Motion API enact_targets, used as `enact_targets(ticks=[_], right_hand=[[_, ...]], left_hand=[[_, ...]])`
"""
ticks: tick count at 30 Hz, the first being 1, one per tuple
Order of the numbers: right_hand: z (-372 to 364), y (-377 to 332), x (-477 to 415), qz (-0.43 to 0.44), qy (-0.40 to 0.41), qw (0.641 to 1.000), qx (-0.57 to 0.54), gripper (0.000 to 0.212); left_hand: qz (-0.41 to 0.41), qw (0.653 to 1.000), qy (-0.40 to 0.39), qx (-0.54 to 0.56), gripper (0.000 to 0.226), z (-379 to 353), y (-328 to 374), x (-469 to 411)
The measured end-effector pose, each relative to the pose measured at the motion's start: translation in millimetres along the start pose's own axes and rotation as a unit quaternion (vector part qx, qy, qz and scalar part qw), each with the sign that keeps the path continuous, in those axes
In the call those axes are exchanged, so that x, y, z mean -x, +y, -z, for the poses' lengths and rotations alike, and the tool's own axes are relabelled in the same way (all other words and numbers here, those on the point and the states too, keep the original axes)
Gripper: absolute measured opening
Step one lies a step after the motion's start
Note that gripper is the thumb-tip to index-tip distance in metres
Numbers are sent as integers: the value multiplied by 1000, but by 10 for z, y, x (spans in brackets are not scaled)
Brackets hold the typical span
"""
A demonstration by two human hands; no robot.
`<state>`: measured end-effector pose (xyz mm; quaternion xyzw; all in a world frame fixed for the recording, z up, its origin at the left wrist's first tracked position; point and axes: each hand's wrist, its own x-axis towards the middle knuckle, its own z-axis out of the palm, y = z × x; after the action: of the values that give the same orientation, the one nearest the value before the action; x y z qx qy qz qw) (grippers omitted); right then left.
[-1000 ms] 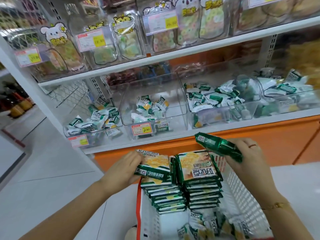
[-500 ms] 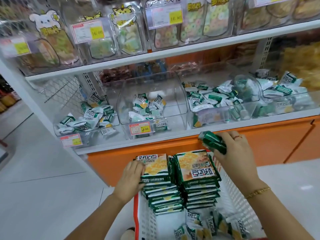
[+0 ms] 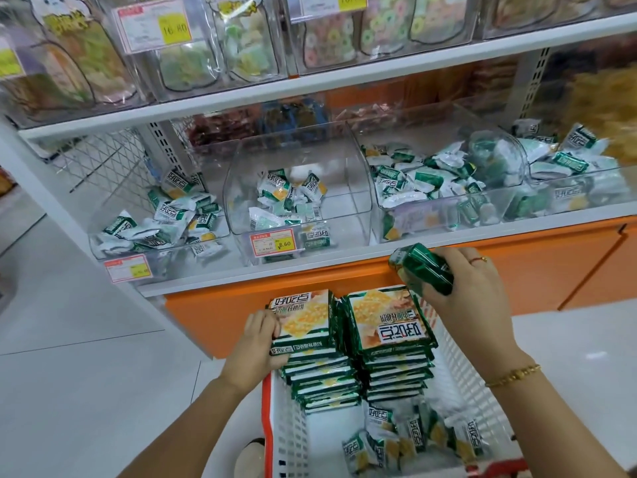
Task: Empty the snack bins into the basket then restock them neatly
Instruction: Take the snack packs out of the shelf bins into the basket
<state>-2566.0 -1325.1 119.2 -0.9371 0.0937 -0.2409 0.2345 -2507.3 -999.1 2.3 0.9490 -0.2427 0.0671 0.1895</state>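
Note:
A white plastic basket (image 3: pixel 472 384) with an orange rim sits below me, holding two stacks of green snack packs (image 3: pixel 386 326) and several small loose packets (image 3: pixel 410 439). My left hand (image 3: pixel 258 343) grips the left edge of the left stack's top packs (image 3: pixel 303 322). My right hand (image 3: pixel 472 294) holds a bundle of green packs (image 3: pixel 422 269) above the basket's far right corner. On the shelf stand clear snack bins: a left bin (image 3: pixel 155 222), a middle bin (image 3: pixel 296 201) and a right bin (image 3: pixel 444 188), each with small green-and-white packets.
The white shelf edge (image 3: pixel 344 257) and an orange cabinet front (image 3: pixel 551 267) lie just beyond the basket. An upper shelf (image 3: pixel 310 88) carries clear bins of sweets with price tags. Pale floor tiles (image 3: pixel 69 339) spread to the left. A shoe tip (image 3: pixel 250 457) shows by the basket.
The view has drawn closer to the shelf and basket. My right hand with the green bundle has shifted little; my left hand stays on the left stack's edge.

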Motion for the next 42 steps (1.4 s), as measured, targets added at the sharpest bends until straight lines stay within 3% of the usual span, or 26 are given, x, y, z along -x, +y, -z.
enact_targets(ticks=[4,9,13,15,19,23,26,29,36,39,40,42], right_hand=[[50,27,-8,-6,11,1000,2,40],[56,-78,21,-5,-7,1000,-10,40],[-26,-219,47,23,-28,999,6,39],[-98,-260,59,24,-57,997,46,38],[-312,-417,12,25,-152,970,188,37],[-682,-677,-99,35,-220,942,251,48],[-1022,-791,-196,2,-253,938,236,56],[-1246,-795,-208,-24,-283,939,195,50],[-1204,-635,-145,-18,-288,950,120,54],[-991,-647,-260,-18,-301,949,91,36],[-885,-673,-316,-9,-296,951,90,25],[-641,-743,-459,16,-275,959,73,28]], left_hand=[[-30,999,-3,20,42,4,49,46],[-58,996,66,-5,33,100,465,-143],[19,986,43,162,18,271,1054,-403],[29,990,8,137,13,273,1153,-503],[102,985,-136,-26,54,204,959,-503],[137,975,-176,-11,73,139,803,-399],[123,975,-183,5,82,139,726,-365],[114,975,-190,0,87,132,670,-328],[96,977,-190,-5,87,161,646,-338],[118,966,-227,37,77,305,669,-442],[124,964,-226,58,65,412,693,-501],[115,973,-175,95,34,712,764,-639]])
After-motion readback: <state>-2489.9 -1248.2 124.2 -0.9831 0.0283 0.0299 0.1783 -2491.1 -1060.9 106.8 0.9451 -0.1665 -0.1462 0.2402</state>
